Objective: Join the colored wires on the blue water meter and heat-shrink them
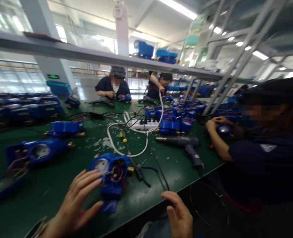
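My left hand (78, 201) is open with fingers spread, resting beside and touching a blue meter (111, 173) with its cover off and wires showing, on the green table (49, 188). My right hand (179, 216) hovers below the table's front edge with fingers loosely together and nothing visible in it. Pliers (142, 173) with blue handles lie just right of the meter. A screwdriver with a yellow handle (123, 136) lies farther back.
A black heat gun (186, 145) lies at right. A white power strip (143, 124) with a white cable sits mid-table. More blue meters (39, 150) stand left and far right. A person (260, 145) works at my right; two others sit across the table.
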### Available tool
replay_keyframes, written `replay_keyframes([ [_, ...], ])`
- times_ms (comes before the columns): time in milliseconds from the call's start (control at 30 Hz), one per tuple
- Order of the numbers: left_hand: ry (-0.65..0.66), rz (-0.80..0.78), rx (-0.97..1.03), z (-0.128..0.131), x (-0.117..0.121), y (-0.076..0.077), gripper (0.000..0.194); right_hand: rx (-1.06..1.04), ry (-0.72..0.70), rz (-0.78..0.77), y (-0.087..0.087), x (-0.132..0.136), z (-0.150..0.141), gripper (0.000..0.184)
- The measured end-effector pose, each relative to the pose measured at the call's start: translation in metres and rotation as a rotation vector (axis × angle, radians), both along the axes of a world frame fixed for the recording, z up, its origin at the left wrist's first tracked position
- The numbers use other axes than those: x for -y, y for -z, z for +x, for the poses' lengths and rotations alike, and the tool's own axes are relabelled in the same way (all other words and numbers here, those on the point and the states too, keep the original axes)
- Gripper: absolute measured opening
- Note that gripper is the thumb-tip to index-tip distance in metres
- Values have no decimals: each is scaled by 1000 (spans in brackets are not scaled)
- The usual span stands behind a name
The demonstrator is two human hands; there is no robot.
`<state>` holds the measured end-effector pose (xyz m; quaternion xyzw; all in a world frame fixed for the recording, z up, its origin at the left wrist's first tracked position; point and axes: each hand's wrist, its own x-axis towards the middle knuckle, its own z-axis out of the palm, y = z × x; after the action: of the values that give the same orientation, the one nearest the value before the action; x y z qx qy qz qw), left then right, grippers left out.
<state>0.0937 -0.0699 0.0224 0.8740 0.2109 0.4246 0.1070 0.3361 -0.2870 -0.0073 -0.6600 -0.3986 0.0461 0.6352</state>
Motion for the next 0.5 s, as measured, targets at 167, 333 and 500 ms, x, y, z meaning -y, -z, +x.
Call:
replay_keyframes([
  [167, 34, 223, 108, -1, -24, -16, 37, 188, -225, -97, -17, -25, -44, 15],
  [333, 138, 166, 161, -2, -23, -12, 22, 237, -340, -174, -32, -57, -71, 23],
  [500, 288, 39, 85, -9, -17, 2, 12, 350, -393, -328, -35, -93, -87, 31],
])
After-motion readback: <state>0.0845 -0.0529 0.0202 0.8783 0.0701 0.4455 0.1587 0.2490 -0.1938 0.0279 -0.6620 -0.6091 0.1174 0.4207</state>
